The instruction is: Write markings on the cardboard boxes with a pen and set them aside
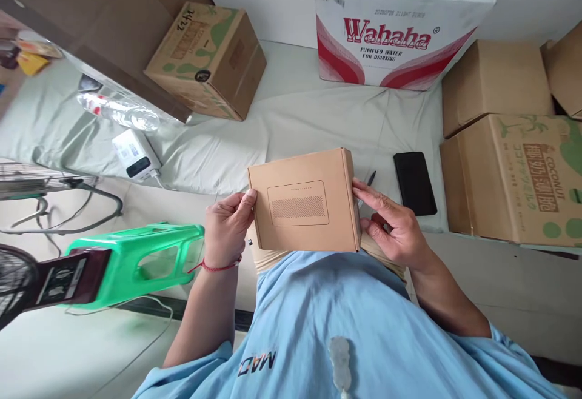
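A flat brown cardboard box (300, 205) with a printed line drawing on its face is held up over my lap, slightly tilted. My left hand (230, 223) pinches its left edge, thumb on the front. At the right edge, my right hand (391, 220) touches the side with its fingertips, the index finger stretched along the edge and the other fingers curled. Behind the box's right side lies a dark pen (371, 178), partly hidden. A black phone (414, 183) rests on the pale cloth to the right of my right hand.
Cardboard boxes (498, 80) stand at the right, a white and red Wahaha carton (400, 29) at the back, and another box (209, 59) at back left. Left are a plastic bottle (120, 111), a white power bank (135, 153), a green stool (136, 259) and a fan (18, 281).
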### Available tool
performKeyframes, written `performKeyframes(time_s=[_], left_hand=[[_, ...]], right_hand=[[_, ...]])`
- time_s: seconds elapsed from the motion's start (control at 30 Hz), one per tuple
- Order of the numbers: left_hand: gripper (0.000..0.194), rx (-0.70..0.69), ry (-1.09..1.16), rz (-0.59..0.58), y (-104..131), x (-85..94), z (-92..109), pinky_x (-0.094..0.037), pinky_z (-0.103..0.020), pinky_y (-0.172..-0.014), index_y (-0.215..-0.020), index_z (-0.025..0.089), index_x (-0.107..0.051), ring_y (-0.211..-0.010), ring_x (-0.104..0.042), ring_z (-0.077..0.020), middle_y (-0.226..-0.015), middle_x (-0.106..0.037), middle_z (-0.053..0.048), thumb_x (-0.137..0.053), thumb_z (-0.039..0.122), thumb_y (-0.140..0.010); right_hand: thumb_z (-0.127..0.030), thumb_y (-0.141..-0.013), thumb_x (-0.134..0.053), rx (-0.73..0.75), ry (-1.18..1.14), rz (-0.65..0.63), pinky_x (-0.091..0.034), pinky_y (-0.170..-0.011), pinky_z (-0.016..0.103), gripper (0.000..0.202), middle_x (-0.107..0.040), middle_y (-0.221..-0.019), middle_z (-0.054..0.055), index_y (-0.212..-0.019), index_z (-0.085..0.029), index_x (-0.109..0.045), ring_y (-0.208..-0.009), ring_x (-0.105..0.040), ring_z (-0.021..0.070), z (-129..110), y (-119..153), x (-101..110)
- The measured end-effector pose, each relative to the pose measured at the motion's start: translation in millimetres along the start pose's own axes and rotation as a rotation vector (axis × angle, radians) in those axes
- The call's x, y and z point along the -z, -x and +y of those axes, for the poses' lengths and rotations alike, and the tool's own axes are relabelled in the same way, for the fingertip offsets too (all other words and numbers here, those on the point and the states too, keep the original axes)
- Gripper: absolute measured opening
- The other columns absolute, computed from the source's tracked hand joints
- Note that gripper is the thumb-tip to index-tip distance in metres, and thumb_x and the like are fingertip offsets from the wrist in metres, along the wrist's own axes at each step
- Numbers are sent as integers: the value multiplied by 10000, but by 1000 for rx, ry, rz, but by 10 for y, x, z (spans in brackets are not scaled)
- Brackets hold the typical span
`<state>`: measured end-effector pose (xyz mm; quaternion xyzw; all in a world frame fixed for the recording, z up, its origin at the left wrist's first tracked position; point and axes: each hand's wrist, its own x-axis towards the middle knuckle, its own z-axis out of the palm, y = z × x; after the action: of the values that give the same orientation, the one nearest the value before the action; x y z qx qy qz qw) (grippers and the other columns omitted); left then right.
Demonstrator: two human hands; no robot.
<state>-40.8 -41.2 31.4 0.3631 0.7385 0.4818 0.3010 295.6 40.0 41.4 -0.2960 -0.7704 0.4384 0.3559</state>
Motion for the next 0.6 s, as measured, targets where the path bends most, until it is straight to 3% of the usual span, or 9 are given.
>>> performKeyframes(time_s=[0.03,0.1,0.17,0.2,0.27,0.37,0.5,0.57,0.6], left_hand=[[715,13,30,-12,3,-8,18,-179,-261,-473,-546,218,-425,-507,-273,-85,-527,-335,50,-818,672,-933],[642,9,99,-13,16,-38,59,-221,-239,-471,-572,199,-534,-506,-317,-79,-512,-391,45,-859,634,-914],[452,-16,203,6,30,-82,99,-293,-206,-470,-763,189,-724,-507,-400,-82,-530,-503,41,-922,583,-866],[407,-19,275,6,35,-107,117,-344,-189,-475,-901,202,-774,-522,-465,-92,-566,-569,36,-951,563,-835],[457,-19,435,0,35,-154,140,-489,-186,-520,-1080,262,-772,-627,-626,-133,-708,-698,23,-984,541,-788],[468,-10,618,-46,17,-208,138,-701,-335,-706,-1112,335,-731,-954,-782,-228,-1043,-805,13,-924,645,-820],[628,98,660,-148,-1,-260,64,-714,-501,-935,-1171,317,-717,-1268,-757,-334,-1319,-786,-56,-669,890,-918],[618,147,633,-161,6,-283,15,-700,-465,-956,-1154,291,-702,-1280,-749,-333,-1301,-778,-77,-673,868,-936],[561,161,625,-156,14,-292,-7,-698,-418,-924,-1124,282,-691,-1245,-756,-313,-1272,-776,-69,-721,812,-941]], right_hand=[[-171,-1076,-622,7,-3,2,-639,-656,237,631,-626,-1700,59,-1671,-379,-590,-1396,-749,257,-8,-4,15],[-232,-1087,-644,-10,-42,-3,-611,-600,251,599,-622,-1704,69,-1664,-386,-594,-1055,-840,197,-19,7,40],[-300,-1102,-652,-65,-140,-5,-543,-512,261,617,-603,-1721,88,-1697,-414,-536,-610,-681,81,-15,45,44],[-336,-1109,-651,-105,-206,3,-495,-472,264,629,-599,-1724,97,-1713,-429,-500,-501,-555,46,-6,70,35],[-422,-1118,-644,-192,-338,41,-404,-428,267,637,-606,-1713,113,-1727,-438,-458,-451,-425,27,27,122,-4],[-565,-1105,-628,-326,-487,120,-321,-404,273,643,-609,-1689,134,-1709,-407,-479,-460,-386,26,86,178,-90],[-626,-1067,-653,-469,-528,163,-309,-389,271,677,-796,-1353,106,-1666,-321,-567,-455,-345,48,141,199,-176],[-589,-1056,-690,-495,-515,137,-337,-393,250,631,-827,-1216,70,-1618,-312,-627,-457,-377,52,161,199,-189],[-568,-1051,-706,-493,-513,126,-365,-399,241,591,-820,-1272,68,-1587,-326,-656,-461,-410,46,171,199,-188]])
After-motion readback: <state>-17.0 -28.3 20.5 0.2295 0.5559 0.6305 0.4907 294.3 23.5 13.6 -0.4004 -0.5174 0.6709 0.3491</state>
